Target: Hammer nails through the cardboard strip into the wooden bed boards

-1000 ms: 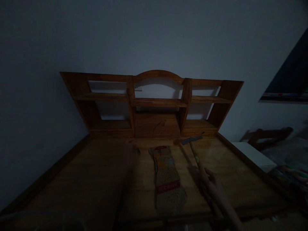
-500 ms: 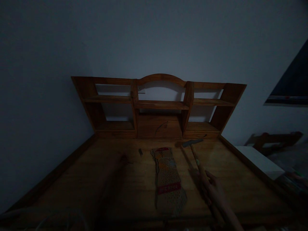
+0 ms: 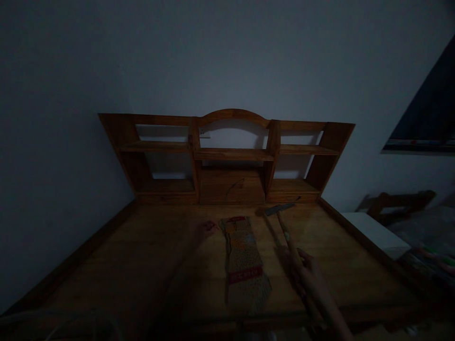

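Observation:
My right hand (image 3: 307, 271) is wrapped round the wooden handle of a hammer (image 3: 288, 237), whose dark metal head points away from me over the desk. My left hand (image 3: 206, 227) is low over the wooden desktop, fingers bunched together, where a small dark object lay earlier; that object is now hidden. Just right of those fingers lies a long patterned cloth piece (image 3: 245, 251), tan with red bands and a frayed near end. It looks flat on the desk, between my two hands. Dim light hides what the left fingers hold.
A wooden shelf unit (image 3: 232, 154) stands along the desk's back edge against the wall. Raised wooden edges border the desktop (image 3: 142, 251). To the right are a white surface (image 3: 373, 229), a wooden chair back (image 3: 401, 201) and plastic-wrapped items.
My left hand has moved forward and right to the small dark object, covering it. My right hand keeps hold of the hammer. The whole view has shifted slightly.

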